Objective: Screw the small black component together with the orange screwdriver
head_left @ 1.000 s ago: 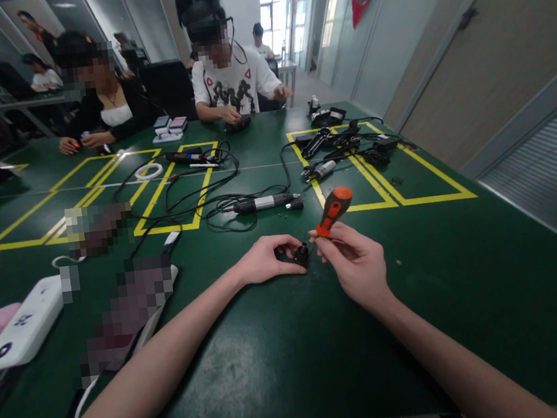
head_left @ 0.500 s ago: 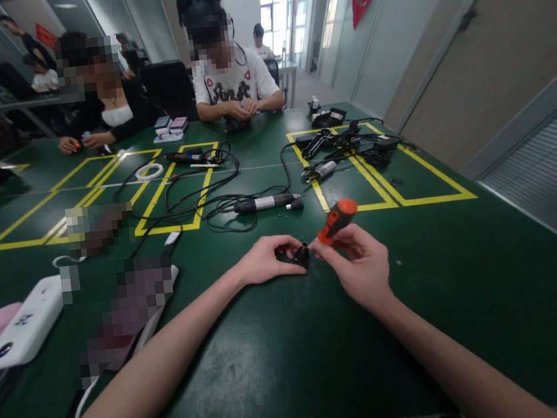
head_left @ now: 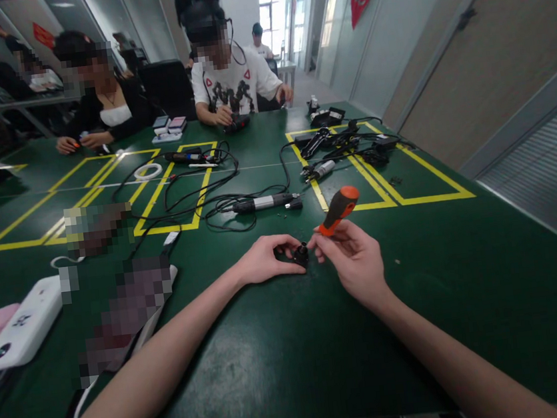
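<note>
Between the thumb and fingers of my left hand (head_left: 269,258) is a small black part (head_left: 300,255) with a short round tube standing up from it, resting at the green table top. My right hand (head_left: 357,257) grips an orange and dark grey screwdriver (head_left: 340,210), its handle tilted up and to the right. The screwdriver's shaft is mostly hidden by my fingers, and I cannot tell whether its tip touches the part. The fingertips of my right hand are just to the right of the black part.
Beyond my hands lies a grey and black pen-shaped power tool (head_left: 265,203) with coiled cable. Black cables and tools (head_left: 346,141) fill the taped area at back right. At left are a white power bank (head_left: 24,322) and a blurred-out flat object (head_left: 124,314). Co-workers sit across the table (head_left: 254,352).
My right hand and the screwdriver have shifted slightly, with the handle a little higher. My left hand holds its place. The co-worker opposite has moved their hands apart.
</note>
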The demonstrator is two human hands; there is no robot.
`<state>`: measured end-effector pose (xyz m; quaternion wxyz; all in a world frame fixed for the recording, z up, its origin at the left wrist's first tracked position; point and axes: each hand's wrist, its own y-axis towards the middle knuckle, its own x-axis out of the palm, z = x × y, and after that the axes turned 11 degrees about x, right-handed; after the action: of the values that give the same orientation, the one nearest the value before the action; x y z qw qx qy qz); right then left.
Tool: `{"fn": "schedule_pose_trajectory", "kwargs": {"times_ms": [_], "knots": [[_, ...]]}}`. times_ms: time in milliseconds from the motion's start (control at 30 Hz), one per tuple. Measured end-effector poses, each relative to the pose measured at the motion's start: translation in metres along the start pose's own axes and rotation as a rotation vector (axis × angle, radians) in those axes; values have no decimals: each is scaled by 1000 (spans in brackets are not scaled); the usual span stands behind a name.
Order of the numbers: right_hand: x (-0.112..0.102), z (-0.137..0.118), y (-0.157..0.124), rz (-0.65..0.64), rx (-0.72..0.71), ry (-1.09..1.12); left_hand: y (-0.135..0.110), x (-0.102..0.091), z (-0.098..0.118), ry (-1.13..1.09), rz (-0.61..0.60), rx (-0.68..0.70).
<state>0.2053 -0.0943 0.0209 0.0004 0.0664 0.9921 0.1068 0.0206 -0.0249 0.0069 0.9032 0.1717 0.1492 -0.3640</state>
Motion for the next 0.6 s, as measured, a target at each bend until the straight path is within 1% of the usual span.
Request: {"fn": "schedule_pose_trajectory", "kwargs": {"times_ms": [100, 400, 600], "knots": [[0, 2, 0, 21, 8, 14, 0, 0, 0, 2, 2, -3], [1, 2, 0, -54, 0, 14, 0, 0, 1, -13, 11, 2], [0, 7, 2, -5, -1, -46, 1, 0, -2, -10, 12, -3]]}}
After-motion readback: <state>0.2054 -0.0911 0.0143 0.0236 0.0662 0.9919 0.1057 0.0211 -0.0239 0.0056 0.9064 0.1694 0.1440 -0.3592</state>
